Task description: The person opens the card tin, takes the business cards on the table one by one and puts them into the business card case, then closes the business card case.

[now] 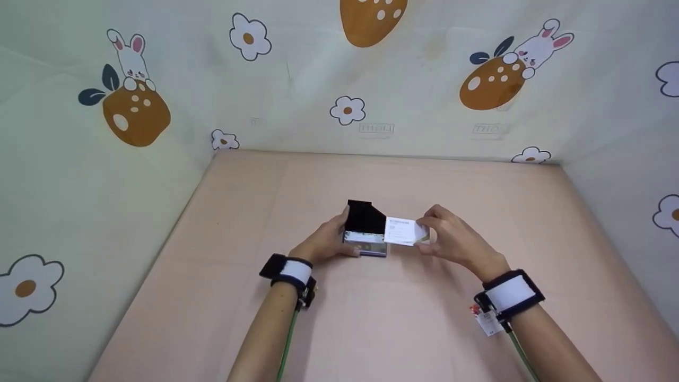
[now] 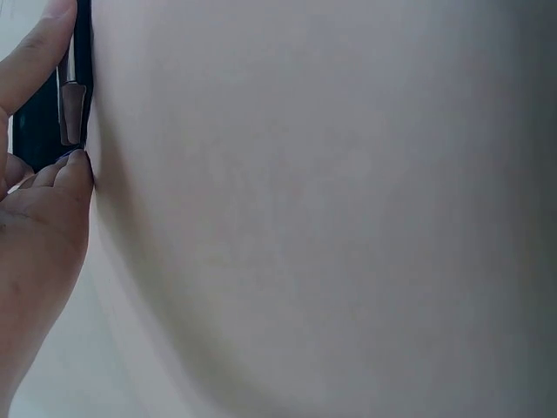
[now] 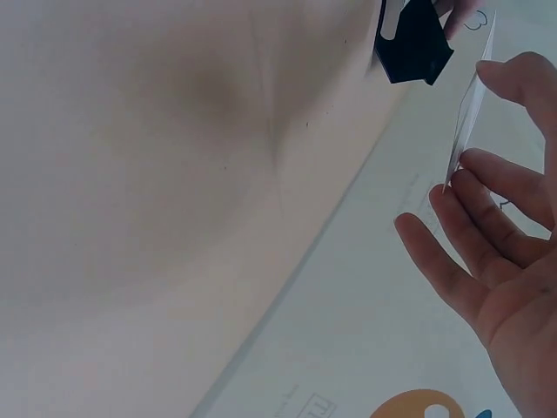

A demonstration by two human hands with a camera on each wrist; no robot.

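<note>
An opened card case (image 1: 366,218) with a black flap and a shiny lower half is gripped by my left hand (image 1: 325,241), the thumb along its near edge. Something pale with a printed pattern lies inside the case. Between thumb and fingers of my right hand (image 1: 457,239) is a white printed business card (image 1: 399,231), beside the case's right edge. Seen edge-on in the right wrist view, the card (image 3: 470,117) looks layered, so there may be more than one. In the left wrist view only the side of the case (image 2: 73,113) shows.
Both hands are above a table with a pale pink cover (image 1: 238,297). Cloth walls (image 1: 297,69) printed with rabbits and flowers stand at the back and sides. Each wrist wears a strap (image 1: 510,293) with a green cable (image 1: 289,339).
</note>
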